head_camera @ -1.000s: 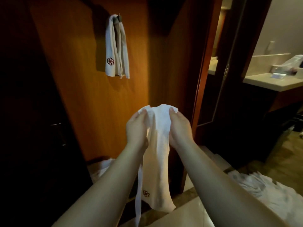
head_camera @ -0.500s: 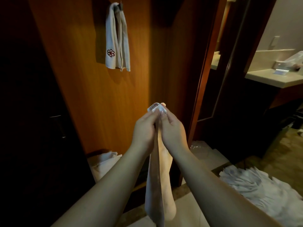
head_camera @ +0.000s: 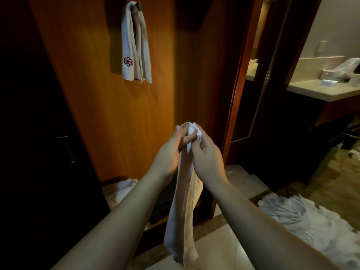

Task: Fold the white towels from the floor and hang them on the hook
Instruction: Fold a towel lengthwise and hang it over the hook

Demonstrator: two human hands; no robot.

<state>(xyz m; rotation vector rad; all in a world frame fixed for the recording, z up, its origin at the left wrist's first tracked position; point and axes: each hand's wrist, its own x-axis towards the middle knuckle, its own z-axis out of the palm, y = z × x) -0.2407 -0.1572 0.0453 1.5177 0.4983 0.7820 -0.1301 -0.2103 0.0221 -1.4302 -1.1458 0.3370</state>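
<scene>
Head view, frame centre: left hand (head_camera: 171, 151) and right hand (head_camera: 204, 152), together, pinch folded towel (head_camera: 185, 207) top, keeping layers aligned for hook (head_camera: 138, 5).

Two bare forearms reach in from the lower edge of the view, with no sleeve, cuff, watch or band showing anywhere along them up to the wrists. The left hand (head_camera: 169, 151) and right hand (head_camera: 207, 156) wear no gloves and no rings that can be made out. The fingernails look short and unpainted, though the dim light blurs finer detail.
</scene>
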